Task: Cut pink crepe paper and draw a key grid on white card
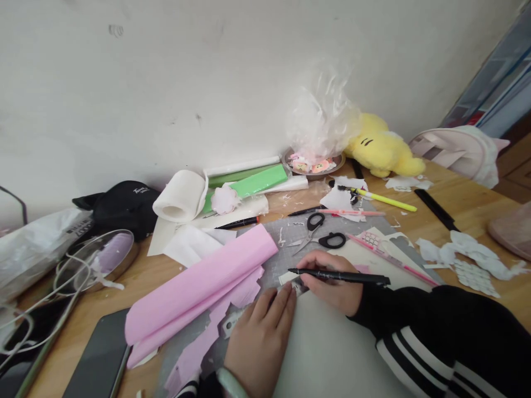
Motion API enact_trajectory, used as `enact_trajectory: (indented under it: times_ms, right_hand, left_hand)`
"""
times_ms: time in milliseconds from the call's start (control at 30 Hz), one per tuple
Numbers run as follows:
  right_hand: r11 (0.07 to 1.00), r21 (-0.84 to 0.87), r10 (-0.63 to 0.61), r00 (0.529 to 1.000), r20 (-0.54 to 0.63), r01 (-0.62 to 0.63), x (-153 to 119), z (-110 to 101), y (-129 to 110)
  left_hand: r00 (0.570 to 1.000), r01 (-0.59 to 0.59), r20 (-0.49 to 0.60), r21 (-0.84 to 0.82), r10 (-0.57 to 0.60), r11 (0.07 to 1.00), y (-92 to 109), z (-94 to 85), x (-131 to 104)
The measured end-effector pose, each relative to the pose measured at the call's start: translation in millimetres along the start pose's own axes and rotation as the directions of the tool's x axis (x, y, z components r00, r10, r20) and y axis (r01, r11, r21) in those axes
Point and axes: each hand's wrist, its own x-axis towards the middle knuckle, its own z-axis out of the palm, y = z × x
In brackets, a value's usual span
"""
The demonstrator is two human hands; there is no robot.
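Note:
My right hand point(334, 287) is closed round a slim black pen point(348, 276), held nearly level with its tip pointing left. Just under that tip, a small pale piece of paper point(285, 277) lies on the work surface. My left hand point(263, 334) lies flat with fingers stretched forward, its fingertips pressing beside the paper. A silvery strip with a round hole point(228, 327) shows at the left edge of this hand; the rest is hidden beneath it. To the left lies a folded pink sheet point(199, 287) with a torn lower edge. Black-handled scissors point(319, 235) rest beyond my right hand.
A paper roll point(180, 194), green paper point(259, 182) and a black cap point(124, 207) line the wall. A phone point(99, 354) is at left. Pens, a yellow highlighter point(390, 200), paper scraps point(477, 257) and a yellow plush toy point(381, 146) are at right.

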Motion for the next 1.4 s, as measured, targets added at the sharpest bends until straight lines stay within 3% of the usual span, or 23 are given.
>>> enact_trajectory:
  times_ms: [167, 367, 533, 833, 1067, 1400]
  right_hand:
    - [1.000, -0.017, -0.004, 1.000, -0.023, 0.004, 2.3, 0.8, -0.8]
    - [1.000, -0.029, -0.010, 0.995, -0.101, 0.007, 4.4, 1.3, 1.5]
    - [0.998, 0.007, -0.058, 0.990, -0.130, 0.059, 4.7, -0.6, 5.6]
    - [0.996, 0.085, -0.016, 0.998, -0.060, 0.021, 4.3, -3.5, 6.5]
    - [0.997, 0.077, -0.027, 0.997, -0.067, 0.032, 4.5, -4.3, 7.3]
    - [0.999, 0.024, -0.037, 0.996, -0.083, 0.039, 4.5, -3.3, 4.9]
  left_hand:
    - [1.000, 0.016, -0.019, 0.014, -0.016, 1.000, 0.6, 3.7, -1.5]
    - [0.998, -0.059, -0.008, -0.003, 0.059, 0.998, -0.5, 3.9, -2.6]
    - [1.000, 0.003, 0.006, -0.013, -0.003, 1.000, 0.7, 6.3, -2.2]
    - [0.996, 0.060, -0.064, -0.041, -0.062, 0.997, 6.4, 7.4, -0.4]
    - [0.997, -0.011, -0.083, -0.040, 0.007, 0.999, 5.8, 7.4, -3.1]
    - [0.999, -0.018, -0.048, -0.090, 0.014, 0.996, 4.1, 8.2, -1.9]
